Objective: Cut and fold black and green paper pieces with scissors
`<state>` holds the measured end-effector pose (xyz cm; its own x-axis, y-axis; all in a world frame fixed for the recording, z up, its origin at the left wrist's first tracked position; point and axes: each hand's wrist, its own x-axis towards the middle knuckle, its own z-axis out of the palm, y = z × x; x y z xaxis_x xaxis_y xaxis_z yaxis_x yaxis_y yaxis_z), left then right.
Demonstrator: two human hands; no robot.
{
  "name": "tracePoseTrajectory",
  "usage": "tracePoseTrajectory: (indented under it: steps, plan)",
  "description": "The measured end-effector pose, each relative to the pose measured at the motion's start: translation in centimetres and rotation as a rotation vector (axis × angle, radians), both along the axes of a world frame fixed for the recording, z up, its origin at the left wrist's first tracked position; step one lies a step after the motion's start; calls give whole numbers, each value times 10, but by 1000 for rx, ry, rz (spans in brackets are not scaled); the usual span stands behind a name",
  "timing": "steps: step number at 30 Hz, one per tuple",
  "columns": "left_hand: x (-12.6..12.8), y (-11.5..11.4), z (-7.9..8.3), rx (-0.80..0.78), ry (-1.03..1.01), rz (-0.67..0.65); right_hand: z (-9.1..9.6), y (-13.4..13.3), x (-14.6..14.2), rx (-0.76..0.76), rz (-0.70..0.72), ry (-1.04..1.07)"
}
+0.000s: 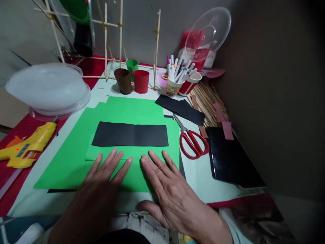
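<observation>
A strip of black paper [114, 135] with a faint crease across it lies flat on stacked green paper sheets [76, 142]. My left hand [101, 183] rests palm down on the green paper, its fingers spread just below the black strip. Beside it my right hand [170, 183] also lies flat, fingers stretched out and thumb apart, holding nothing. Both hands touch the green paper near its front edge. To the right of the sheets are red-handled scissors [194, 144], blades slightly apart. Another piece of black paper [181, 108] lies above the scissors.
A yellow hot glue gun [33, 144] and plastic lids [48, 88] are at left. Behind stand brown [123, 82], red [141, 82] and green paper cups and a wooden stick frame [120, 40]. Markers in a cup [174, 87], sticks [210, 105] and a black tablet-like slab [228, 159] sit right.
</observation>
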<state>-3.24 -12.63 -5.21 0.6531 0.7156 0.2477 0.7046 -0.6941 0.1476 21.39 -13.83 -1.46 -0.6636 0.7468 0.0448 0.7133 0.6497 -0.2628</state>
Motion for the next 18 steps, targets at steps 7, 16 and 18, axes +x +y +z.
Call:
tracePoseTrajectory:
  steps: [7,16,18]
  plan:
    - [-26,-4,10,-125,18,48,-3,0,3,98,-18,6]
    - [-49,-4,17,-26,27,136,-6,-6,13,292,-29,-120]
    - [-52,-6,18,-17,27,160,-7,-10,18,315,-46,-140]
